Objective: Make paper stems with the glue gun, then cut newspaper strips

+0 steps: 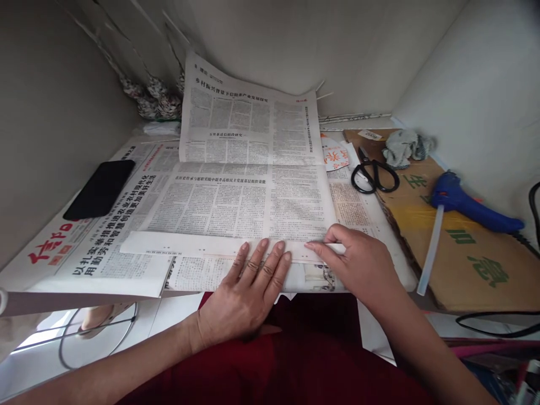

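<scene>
A large newspaper sheet [228,208] lies before me, its far part bent up against the back wall. Along its near edge runs a pale folded strip [152,243]. My left hand [248,292] rests on that strip, fingers stretched out and pressing down near the middle. At the strip's right end, my right hand [365,261] pinches the paper between thumb and forefinger, with the other fingers curled in. Beneath the sheet is a stack of more newspapers [113,247], showing at the left and along the front.
A black phone [101,188] lies on the left newspapers. To the right are black-handled scissors [373,175], a cardboard piece [476,253], a blue glue gun [472,205] with a glue stick, and a crumpled glove-like cloth [407,147]. Woven paper pieces [158,98] stand at back left.
</scene>
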Available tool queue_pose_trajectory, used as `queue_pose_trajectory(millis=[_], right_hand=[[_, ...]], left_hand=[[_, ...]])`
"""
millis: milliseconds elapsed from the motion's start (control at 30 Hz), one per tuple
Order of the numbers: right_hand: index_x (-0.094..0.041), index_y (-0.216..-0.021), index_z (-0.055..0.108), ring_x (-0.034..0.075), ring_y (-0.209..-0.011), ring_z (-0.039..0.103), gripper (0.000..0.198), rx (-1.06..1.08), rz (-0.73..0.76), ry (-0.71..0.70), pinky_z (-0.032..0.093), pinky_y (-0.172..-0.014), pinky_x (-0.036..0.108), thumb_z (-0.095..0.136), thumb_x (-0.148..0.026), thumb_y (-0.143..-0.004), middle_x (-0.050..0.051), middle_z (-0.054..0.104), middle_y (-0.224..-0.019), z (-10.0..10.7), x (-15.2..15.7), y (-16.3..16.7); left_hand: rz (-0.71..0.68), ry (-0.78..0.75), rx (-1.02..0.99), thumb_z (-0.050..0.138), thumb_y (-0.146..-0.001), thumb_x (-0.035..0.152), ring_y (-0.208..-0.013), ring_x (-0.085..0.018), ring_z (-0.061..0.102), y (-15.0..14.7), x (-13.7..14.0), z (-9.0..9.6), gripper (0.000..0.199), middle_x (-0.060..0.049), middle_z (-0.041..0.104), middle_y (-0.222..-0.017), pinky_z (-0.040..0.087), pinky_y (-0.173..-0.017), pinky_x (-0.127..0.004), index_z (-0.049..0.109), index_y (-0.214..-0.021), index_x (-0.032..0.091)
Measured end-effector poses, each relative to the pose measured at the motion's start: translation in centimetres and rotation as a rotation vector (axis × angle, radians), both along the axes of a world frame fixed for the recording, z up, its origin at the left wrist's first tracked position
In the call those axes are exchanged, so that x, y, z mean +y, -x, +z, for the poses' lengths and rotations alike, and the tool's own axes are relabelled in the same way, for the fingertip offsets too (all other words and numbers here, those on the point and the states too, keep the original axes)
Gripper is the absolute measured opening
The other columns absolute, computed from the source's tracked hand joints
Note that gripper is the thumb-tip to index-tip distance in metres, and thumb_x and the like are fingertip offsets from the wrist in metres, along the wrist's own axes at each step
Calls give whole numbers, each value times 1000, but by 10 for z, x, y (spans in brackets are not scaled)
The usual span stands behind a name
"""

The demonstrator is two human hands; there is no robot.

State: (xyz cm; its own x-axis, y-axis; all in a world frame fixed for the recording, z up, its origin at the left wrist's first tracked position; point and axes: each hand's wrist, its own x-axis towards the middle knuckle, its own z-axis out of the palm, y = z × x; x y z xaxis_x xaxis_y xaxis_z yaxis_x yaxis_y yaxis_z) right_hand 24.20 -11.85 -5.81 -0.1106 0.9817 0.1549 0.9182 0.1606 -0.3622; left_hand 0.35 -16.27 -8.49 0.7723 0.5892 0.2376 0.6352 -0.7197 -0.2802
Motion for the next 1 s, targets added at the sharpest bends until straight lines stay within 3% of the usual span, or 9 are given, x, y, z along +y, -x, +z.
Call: queue_pose_trajectory(millis=[400, 700, 1000], right_hand=[[-23, -80, 57, 15, -60, 56, 31, 29, -33, -40, 34, -59, 27, 58, -53, -87, -2, 66, -71, -2, -4, -5], [-23, -79, 53, 18, -60, 58, 34, -60, -25, -60, 31, -56, 27, 53, -56, -89, -2, 65, -66, -2, -4, -5], [-23, -76, 51, 19, -54, 56, 38, -115, -29, -62, 28, -52, 27, 47, -59, -90, 0, 63, -61, -4, -3, -7]], left_hand=[[75, -16, 45, 40, -81, 76, -134, -45, 39, -15, -1, 3, 95, -21, 36, -152, 33, -105, -59, 24, -153, 17], [90, -60, 43, 38, -82, 77, -133, -48, 38, -17, -3, -4, 96, -25, 37, -150, 34, -104, -62, 26, -152, 12], [65, -98, 5, 40, -92, 61, -136, -43, 37, -5, -1, -10, 79, -25, 38, -149, 32, -110, -56, 40, -143, 0]])
